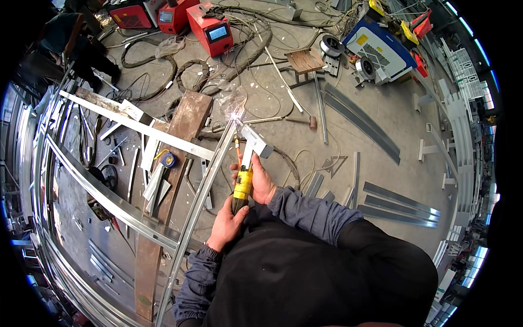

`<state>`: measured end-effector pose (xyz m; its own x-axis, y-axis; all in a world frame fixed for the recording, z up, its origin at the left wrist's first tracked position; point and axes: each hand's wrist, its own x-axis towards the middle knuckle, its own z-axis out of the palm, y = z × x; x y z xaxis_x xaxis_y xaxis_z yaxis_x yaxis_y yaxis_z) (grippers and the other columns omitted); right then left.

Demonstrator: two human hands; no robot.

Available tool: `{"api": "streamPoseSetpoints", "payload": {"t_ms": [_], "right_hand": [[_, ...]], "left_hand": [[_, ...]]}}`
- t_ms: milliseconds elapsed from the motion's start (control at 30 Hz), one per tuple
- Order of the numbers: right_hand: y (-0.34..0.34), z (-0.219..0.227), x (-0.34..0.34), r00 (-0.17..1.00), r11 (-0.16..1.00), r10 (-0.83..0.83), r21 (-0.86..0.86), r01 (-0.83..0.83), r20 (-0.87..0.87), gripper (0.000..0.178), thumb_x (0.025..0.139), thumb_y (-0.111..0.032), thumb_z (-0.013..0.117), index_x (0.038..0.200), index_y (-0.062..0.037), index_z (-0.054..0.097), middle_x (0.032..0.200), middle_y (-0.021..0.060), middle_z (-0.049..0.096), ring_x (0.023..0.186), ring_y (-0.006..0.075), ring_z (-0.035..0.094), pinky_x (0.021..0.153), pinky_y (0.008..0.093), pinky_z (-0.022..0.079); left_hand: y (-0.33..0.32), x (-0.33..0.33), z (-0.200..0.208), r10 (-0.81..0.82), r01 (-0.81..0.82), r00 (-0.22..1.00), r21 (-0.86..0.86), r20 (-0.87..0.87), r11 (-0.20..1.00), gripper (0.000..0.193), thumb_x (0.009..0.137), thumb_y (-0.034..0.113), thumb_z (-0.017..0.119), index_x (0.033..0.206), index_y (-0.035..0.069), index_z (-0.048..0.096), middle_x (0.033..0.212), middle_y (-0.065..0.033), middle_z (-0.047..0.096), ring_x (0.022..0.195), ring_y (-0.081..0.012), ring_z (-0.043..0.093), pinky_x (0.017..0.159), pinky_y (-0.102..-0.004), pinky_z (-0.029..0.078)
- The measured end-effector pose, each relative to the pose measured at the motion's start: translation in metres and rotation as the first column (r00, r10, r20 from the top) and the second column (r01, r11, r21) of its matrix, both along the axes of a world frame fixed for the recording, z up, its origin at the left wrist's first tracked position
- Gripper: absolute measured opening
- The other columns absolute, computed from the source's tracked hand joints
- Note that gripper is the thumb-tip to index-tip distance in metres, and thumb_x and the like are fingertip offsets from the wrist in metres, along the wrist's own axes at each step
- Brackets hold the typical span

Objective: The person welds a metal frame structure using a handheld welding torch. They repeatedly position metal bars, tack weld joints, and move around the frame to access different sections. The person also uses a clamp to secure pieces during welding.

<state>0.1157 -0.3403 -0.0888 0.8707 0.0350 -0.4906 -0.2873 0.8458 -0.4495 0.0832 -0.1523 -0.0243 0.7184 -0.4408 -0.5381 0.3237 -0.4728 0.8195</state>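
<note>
My left hand (225,223) is closed round the rear of a welding torch (243,185) with a yellow-taped handle. Further forward, my right hand (262,182) wraps the same torch from the right, fingers partly hidden behind it. Just beyond that hand is a light grey box-shaped piece (257,141) on a pale strip; how it is held I cannot tell. A bright arc (235,117) glows at the far end of a shiny metal tube (202,191), which runs from there toward me on the left. Glare hides the torch tip.
Left, a tubular metal frame (114,188) lies over rusty brown planks (188,120), one bearing a blue tape measure (168,159). Red welding machines (210,34), cables and a blue-white machine (378,52) stand beyond. Metal strips (400,210) lie at right. Another person's legs (90,60) show far left.
</note>
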Motion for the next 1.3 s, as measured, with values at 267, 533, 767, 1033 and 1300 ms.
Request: {"api": "streamPoseSetpoints", "payload": {"t_ms": [267,533,767,1033,1300], "right_hand": [[0.002,0.002,-0.002,1.0,1.0,0.003,-0.003,-0.003,-0.004,0.055,0.113,-0.064,0.045,0.141,-0.0179,0.053,0.12,0.0104,0.07,0.097,0.0194,0.069,0.085,0.041,0.062],[0.004,-0.001,-0.003,1.0,1.0,0.003,0.0,-0.003,-0.008,0.054,0.113,-0.064,0.046,0.14,-0.018,0.054,0.119,0.0102,0.07,0.096,0.0206,0.069,0.085,0.0413,0.061],[0.005,0.003,-0.002,1.0,1.0,0.009,-0.006,-0.009,-0.01,0.053,0.114,-0.062,0.044,0.143,-0.019,0.054,0.117,0.0092,0.07,0.096,0.0211,0.07,0.086,0.0418,0.061],[-0.005,0.021,-0.01,0.99,0.99,0.109,0.081,-0.116,0.086,0.059,0.116,-0.056,0.041,0.165,-0.0244,0.037,0.127,0.0099,0.067,0.109,0.0262,0.07,0.1,0.0469,0.059],[-0.011,0.052,0.036,0.98,0.953,0.094,-0.3,-0.038,0.176,0.058,0.11,-0.042,0.067,0.152,-0.008,0.046,0.127,0.0048,0.061,0.109,0.0216,0.07,0.097,0.0435,0.058]], "left_hand": [[0.002,-0.004,-0.001,0.018,-0.018,0.999,-0.02,0.038,1.0,0.058,0.104,0.034,0.073,0.147,0.0,0.055,0.11,-0.0211,0.074,0.104,-0.0336,0.071,0.09,-0.0412,0.055],[0.0,-0.003,0.007,0.013,-0.012,0.998,-0.015,0.057,1.0,0.048,0.105,0.03,0.072,0.139,0.0,0.057,0.098,-0.0084,0.071,0.085,-0.0169,0.066,0.079,-0.0346,0.054],[0.004,-0.004,0.002,0.013,-0.013,1.0,-0.011,0.008,1.0,0.056,0.103,0.033,0.074,0.144,0.0,0.056,0.111,-0.0193,0.073,0.102,-0.0307,0.071,0.089,-0.0402,0.055],[0.014,0.004,0.017,0.003,-0.031,0.987,-0.171,-0.159,0.985,0.065,0.095,0.027,0.087,0.144,-0.003,0.057,0.119,-0.0124,0.074,0.108,-0.0166,0.068,0.097,-0.0341,0.054],[-0.016,0.027,0.062,-0.04,-0.067,0.949,0.322,0.313,0.944,0.082,0.086,0.016,0.084,0.156,0.002,0.046,0.125,-0.025,0.073,0.115,-0.0414,0.073,0.097,-0.0462,0.058]]}}
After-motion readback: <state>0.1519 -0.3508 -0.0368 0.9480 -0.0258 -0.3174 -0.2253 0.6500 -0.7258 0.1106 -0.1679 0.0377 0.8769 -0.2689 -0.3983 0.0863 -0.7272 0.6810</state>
